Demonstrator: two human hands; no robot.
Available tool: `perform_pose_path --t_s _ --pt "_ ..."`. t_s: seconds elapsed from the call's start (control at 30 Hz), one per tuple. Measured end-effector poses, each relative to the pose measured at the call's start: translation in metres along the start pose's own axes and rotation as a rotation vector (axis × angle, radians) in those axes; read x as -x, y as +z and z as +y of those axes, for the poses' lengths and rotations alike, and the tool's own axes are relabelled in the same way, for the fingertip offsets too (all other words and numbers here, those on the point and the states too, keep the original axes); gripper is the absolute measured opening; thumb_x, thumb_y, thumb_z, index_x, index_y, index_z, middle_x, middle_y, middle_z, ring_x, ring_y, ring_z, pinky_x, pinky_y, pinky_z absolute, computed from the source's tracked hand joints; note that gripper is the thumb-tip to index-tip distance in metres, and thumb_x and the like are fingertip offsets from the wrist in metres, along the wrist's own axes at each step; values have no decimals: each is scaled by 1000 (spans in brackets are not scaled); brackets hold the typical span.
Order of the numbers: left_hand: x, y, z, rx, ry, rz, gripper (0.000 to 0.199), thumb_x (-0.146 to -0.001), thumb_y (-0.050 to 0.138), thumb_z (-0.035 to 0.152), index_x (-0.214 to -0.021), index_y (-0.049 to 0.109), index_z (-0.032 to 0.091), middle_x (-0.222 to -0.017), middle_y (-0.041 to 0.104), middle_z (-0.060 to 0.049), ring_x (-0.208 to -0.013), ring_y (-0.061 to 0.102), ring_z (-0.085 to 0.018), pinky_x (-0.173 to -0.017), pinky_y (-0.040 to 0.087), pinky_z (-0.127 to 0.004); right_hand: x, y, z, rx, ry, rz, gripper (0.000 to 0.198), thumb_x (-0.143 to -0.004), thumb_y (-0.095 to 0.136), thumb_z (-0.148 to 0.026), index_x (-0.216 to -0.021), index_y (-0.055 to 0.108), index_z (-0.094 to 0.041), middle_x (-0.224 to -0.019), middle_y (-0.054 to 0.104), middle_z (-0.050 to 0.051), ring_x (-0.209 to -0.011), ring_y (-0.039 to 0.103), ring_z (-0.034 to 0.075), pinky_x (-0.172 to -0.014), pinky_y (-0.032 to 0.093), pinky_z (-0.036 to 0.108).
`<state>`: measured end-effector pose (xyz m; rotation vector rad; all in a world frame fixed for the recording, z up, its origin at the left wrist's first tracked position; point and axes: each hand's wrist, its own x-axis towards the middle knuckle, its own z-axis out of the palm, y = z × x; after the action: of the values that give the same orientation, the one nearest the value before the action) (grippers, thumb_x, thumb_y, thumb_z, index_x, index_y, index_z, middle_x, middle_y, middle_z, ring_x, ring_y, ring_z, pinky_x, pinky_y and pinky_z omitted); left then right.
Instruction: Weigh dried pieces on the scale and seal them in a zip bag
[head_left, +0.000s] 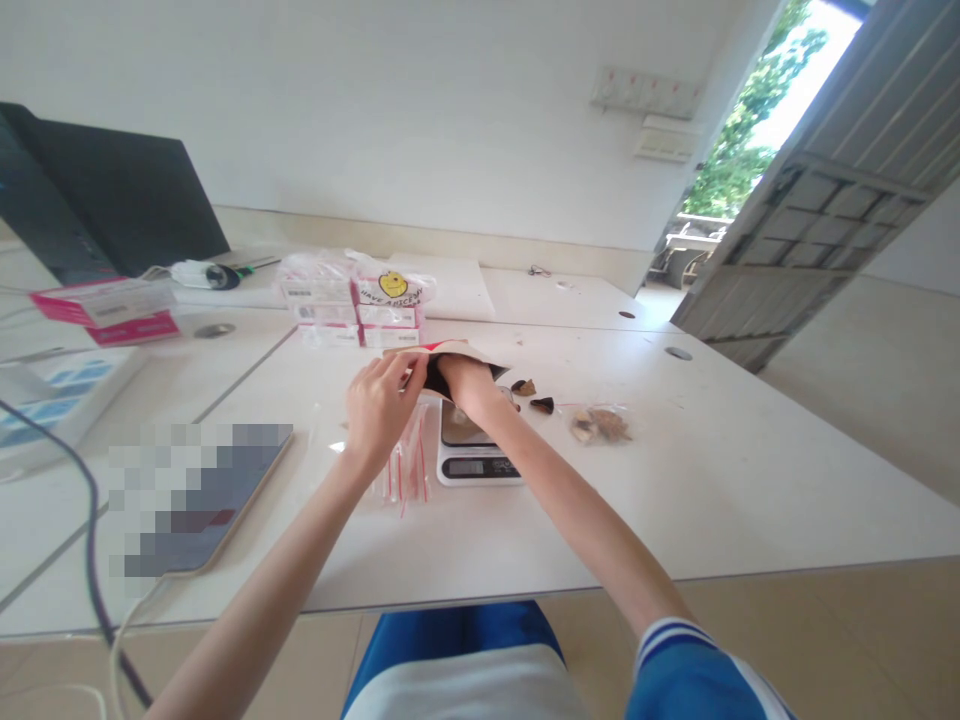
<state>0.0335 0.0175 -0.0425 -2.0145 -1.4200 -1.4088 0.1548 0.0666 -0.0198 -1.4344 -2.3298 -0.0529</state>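
White table (675,500) carries everything; a blurred tablet (195,500) is seen near left, a dark laptop (112,210) far left. Stacked pink-and-white boxes (352,310) are set at the far side, just beyond the hands. A small digital scale (476,455) sits mid-table, with a sheaf of red-striped zip bags (405,470) touching its left edge. A filled clear bag (600,425) and two dark loose pieces (532,395) lie right of the scale.

A paper pouch (450,355) is held above the scale's far end. Its mouth is pinched by the left hand (379,405), fingers clamped on the rim. The right hand (461,385) is buried inside to the wrist (finger state cannot be told).

Step judged: contents being drawn from the pouch. The next move would call for a withdrawal onto the scale pan, with the mouth held open.
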Motion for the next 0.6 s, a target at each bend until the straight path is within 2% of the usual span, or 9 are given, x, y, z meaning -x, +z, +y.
perform_pose_path --t_s 0.07,0.2,0.3,0.43,0.53,0.6 --pt "0 1 1 -16 4 9 26 -92 47 32 -90 68 18 -79 71 -4 -64 61 -15 -60 41 -24 12 -8 -1 21 -5 -22 25 -89 42 -2 -99 65 -7 -107 66 20 -102 62 26 -93 45 38" --pt "-1 1 3 -39 -15 -12 25 -92 46 31 -90 68 18 -78 70 -4 -67 61 -16 -61 40 -25 33 -22 -6 13 -57 -55 28 -88 41 0 -101 64 -10 -109 66 16 -100 63 22 -87 48 30" --pt "-4 -1 2 -40 -51 -32 26 -92 46 32 -90 68 18 -79 70 -5 -71 61 -18 -62 40 -27 49 -29 -9 -53 -133 28 29 -86 41 1 -100 62 -13 -106 64 13 -97 62 21 -85 48 31" --pt "-10 -4 -6 79 -135 -76 29 -91 45 37 -88 67 18 -80 69 -5 -70 60 -18 -65 42 -27 75 -36 0 -408 -192 319 23 -89 43 -6 -92 62 -19 -95 65 5 -91 63 16 -83 49 28" --pt "-18 -4 -10 181 -211 -114 31 -91 45 42 -87 65 18 -82 69 -5 -74 61 -18 -68 44 -28 92 -37 17 -820 -41 495 7 -86 56 -16 -88 62 -20 -93 67 3 -90 65 14 -84 51 27" --pt "-26 0 -12 244 -290 -107 31 -90 46 44 -88 63 18 -85 68 -5 -77 62 -19 -71 45 -29 99 -31 30 -1022 84 479 7 -80 63 -18 -86 60 -19 -89 68 3 -87 66 15 -81 53 27"
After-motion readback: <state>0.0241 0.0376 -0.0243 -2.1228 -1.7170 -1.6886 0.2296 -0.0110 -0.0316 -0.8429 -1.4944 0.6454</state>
